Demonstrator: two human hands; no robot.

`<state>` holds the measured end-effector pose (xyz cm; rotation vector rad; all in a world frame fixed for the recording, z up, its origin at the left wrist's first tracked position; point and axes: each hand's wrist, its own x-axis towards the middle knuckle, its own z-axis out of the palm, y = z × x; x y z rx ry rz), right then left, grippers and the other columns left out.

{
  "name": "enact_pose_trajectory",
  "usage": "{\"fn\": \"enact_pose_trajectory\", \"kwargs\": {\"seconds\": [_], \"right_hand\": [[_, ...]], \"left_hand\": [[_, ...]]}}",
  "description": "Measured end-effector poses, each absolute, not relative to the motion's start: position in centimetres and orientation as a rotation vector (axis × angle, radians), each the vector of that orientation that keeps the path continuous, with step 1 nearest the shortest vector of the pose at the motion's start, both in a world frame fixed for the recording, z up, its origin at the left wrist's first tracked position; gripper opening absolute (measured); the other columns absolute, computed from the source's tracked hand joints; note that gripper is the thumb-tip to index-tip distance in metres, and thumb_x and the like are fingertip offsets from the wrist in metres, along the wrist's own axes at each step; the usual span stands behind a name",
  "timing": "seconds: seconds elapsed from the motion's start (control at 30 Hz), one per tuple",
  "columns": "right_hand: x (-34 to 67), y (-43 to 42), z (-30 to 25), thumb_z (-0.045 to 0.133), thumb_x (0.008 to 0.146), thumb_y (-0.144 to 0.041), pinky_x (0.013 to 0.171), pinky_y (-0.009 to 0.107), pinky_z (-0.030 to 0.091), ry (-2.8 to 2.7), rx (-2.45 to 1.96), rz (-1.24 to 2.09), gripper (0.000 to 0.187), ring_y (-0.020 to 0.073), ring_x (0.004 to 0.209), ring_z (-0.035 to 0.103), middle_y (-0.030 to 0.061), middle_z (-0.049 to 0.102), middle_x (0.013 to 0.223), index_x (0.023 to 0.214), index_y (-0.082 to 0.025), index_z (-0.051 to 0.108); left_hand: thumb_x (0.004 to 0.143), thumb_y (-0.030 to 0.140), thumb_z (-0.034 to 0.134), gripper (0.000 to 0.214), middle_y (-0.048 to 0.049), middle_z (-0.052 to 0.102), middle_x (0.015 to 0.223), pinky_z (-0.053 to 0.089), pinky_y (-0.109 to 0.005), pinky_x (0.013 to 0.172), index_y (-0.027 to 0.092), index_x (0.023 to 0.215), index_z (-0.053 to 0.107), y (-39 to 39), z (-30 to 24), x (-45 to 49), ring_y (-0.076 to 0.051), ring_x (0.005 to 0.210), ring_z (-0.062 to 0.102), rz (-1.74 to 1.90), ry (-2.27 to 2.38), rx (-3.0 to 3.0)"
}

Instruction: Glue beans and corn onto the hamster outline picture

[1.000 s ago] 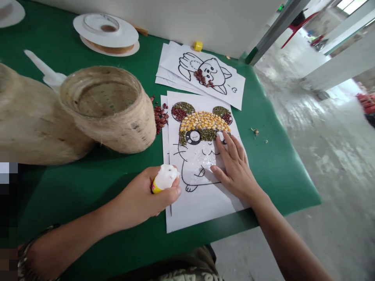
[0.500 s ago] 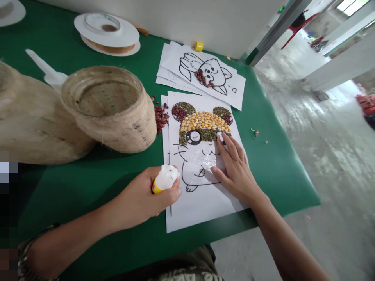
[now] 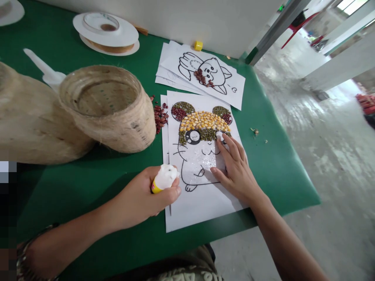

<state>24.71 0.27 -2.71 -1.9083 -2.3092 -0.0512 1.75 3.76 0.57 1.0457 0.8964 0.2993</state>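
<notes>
My left hand [image 3: 145,200] is closed around a white glue bottle [image 3: 163,178] with a yellow band, held at the left edge of a hamster drawing [image 3: 199,156] on white paper. Corn kernels [image 3: 204,120], green beans and red beans cover the hamster's head and ears, and its body shines with wet glue. My right hand [image 3: 234,168] lies flat on the right side of the drawing, fingers stretched out, fingertips near the hamster's eye and belly.
A twine-wrapped jar [image 3: 108,107] lies on its side on the green table [image 3: 88,183], beside a larger twine bundle [image 3: 26,117]. Loose red beans [image 3: 160,116] lie by the paper. More drawings [image 3: 205,72], a yellow cap [image 3: 198,45] and a ribbon spool [image 3: 107,33] sit farther back.
</notes>
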Motion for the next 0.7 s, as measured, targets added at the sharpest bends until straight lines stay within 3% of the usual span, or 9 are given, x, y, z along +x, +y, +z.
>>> {"fn": "enact_pose_trajectory", "kwargs": {"seconds": [0.37,0.53,0.6,0.7], "right_hand": [[24.74,0.33,-2.7,0.029,0.083,-0.056,0.102,0.05,0.028,-2.31,-1.893,-0.041,0.064,0.0294,0.127,0.026,0.0108,0.027,0.139,0.137,-0.023,0.017],[24.63,0.36,-2.37,0.034,0.082,-0.053,0.101,0.049,0.03,-2.277,-1.882,0.005,0.061,0.0296,0.125,0.029,0.0134,0.031,0.136,0.131,-0.018,0.029],[24.65,0.39,-2.11,0.036,0.082,-0.049,0.098,0.048,0.034,-2.231,-1.84,0.007,0.053,0.0289,0.121,0.035,0.0145,0.037,0.131,0.124,-0.017,0.038],[24.79,0.42,-1.75,0.04,0.084,-0.034,0.088,0.042,0.043,-2.031,-1.76,-0.137,0.026,0.0238,0.103,0.052,0.0118,0.055,0.108,0.101,-0.019,0.053]], "left_hand": [[0.065,0.027,0.047,0.018,0.0118,0.032,0.037,0.022,-0.014,0.034,0.019,0.053,0.036,3.67,0.55,1.73,-0.002,0.034,0.027,0.318,0.891,1.043],[0.064,0.026,0.047,0.018,0.0118,0.031,0.036,0.022,-0.014,0.034,0.019,0.053,0.036,3.64,0.59,1.76,-0.001,0.033,0.026,0.318,0.888,1.032],[0.064,0.027,0.048,0.018,0.0116,0.031,0.036,0.022,-0.015,0.034,0.02,0.053,0.035,3.61,0.58,1.75,-0.002,0.033,0.026,0.324,0.883,1.026],[0.064,0.027,0.048,0.018,0.0113,0.031,0.035,0.021,-0.015,0.034,0.02,0.053,0.035,3.61,0.49,1.74,-0.002,0.032,0.026,0.335,0.883,1.025]]}}
